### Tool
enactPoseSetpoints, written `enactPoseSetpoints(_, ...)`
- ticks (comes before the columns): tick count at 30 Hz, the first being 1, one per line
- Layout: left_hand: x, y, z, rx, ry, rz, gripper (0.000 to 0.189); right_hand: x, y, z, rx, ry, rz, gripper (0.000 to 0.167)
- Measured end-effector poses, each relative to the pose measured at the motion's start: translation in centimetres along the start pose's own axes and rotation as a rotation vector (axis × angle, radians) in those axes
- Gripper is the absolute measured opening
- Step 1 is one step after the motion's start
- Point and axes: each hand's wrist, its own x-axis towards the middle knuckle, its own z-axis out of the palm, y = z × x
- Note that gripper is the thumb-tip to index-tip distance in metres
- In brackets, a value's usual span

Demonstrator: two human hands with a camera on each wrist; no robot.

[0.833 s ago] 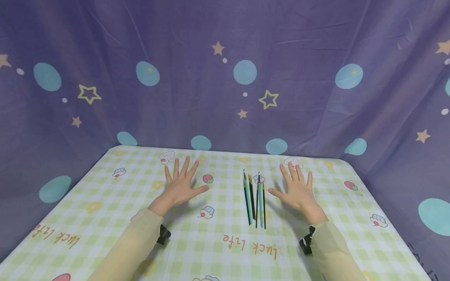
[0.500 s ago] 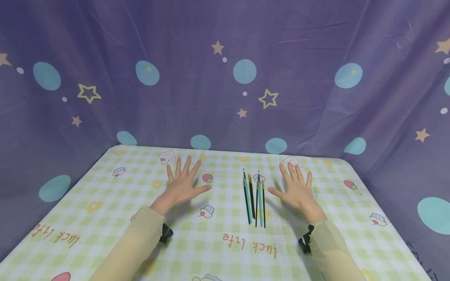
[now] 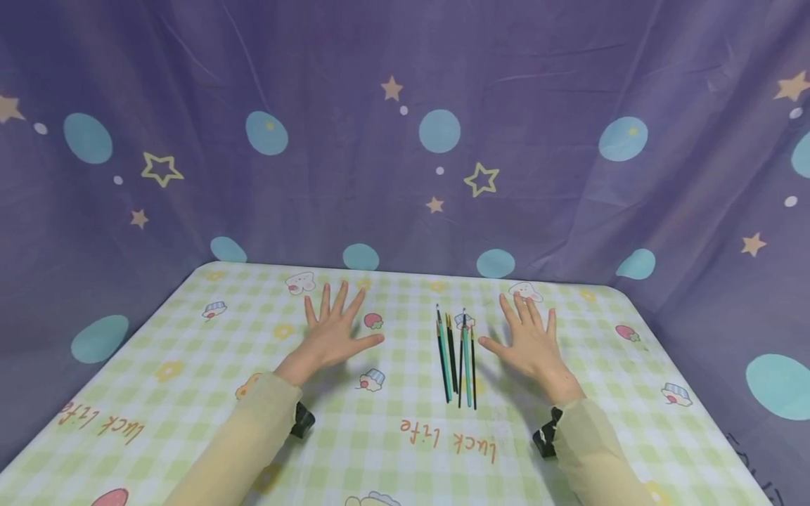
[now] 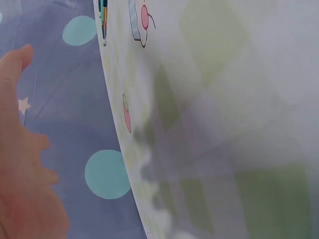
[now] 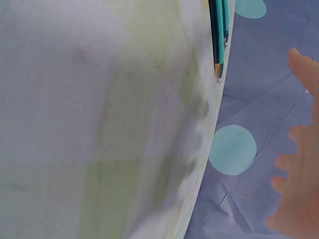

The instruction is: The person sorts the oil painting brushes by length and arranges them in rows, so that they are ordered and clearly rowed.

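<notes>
Several thin paintbrushes [image 3: 457, 362], some with black handles and some turquoise, lie side by side right of the table's middle, bristles toward the far edge. My left hand [image 3: 332, 339], fingers spread, hovers over the cloth to their left and holds nothing. Close by their right side hovers my right hand [image 3: 530, 346], also spread and free of any object; its thumb points at the brushes without touching them. In the right wrist view, brush tips [image 5: 218, 64] show at the top, apart from the fingers. The left wrist view catches one brush tip [image 4: 103, 30] at its upper edge.
A green-and-white checked tablecloth [image 3: 354, 450] with printed cupcakes, strawberries and lettering covers the table. Behind and beside it hangs a purple curtain [image 3: 342, 211] with stars and blue dots. Black bands [image 3: 547, 432] sit at both wrists.
My left hand has drifted slightly to the right, with its fingers still spread. The right hand and the brushes appear almost unmoved, apart from a small shift of the whole view.
</notes>
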Motion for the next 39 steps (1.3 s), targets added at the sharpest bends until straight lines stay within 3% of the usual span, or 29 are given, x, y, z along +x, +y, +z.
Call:
enactPoseSetpoints(13, 0.0, 0.6, 0.6, -0.03, -0.017, 0.019, 0.093, -0.6, -0.5, 0.1, 0.027, 0.027, -0.011, 0.086)
enactPoseSetpoints(25, 0.4, 2.6, 1.1, -0.082, -0.015, 0.058, 0.085, -0.9, -1.6, 0.6, 0.08, 0.048, -0.045, 0.074)
enactPoseSetpoints(32, 0.9, 4.0, 1.6, -0.112, 0.03, 0.08, 0.07, -0.9, -2.3, 0.8, 0.161, 0.025, -0.029, 0.064)
enactPoseSetpoints(39, 1.4, 5.6, 2.2, -0.23, 0.114, 0.073, 0.051, -0.7, -2.9, 0.9, 0.258, -0.017, 0.032, 0.052)
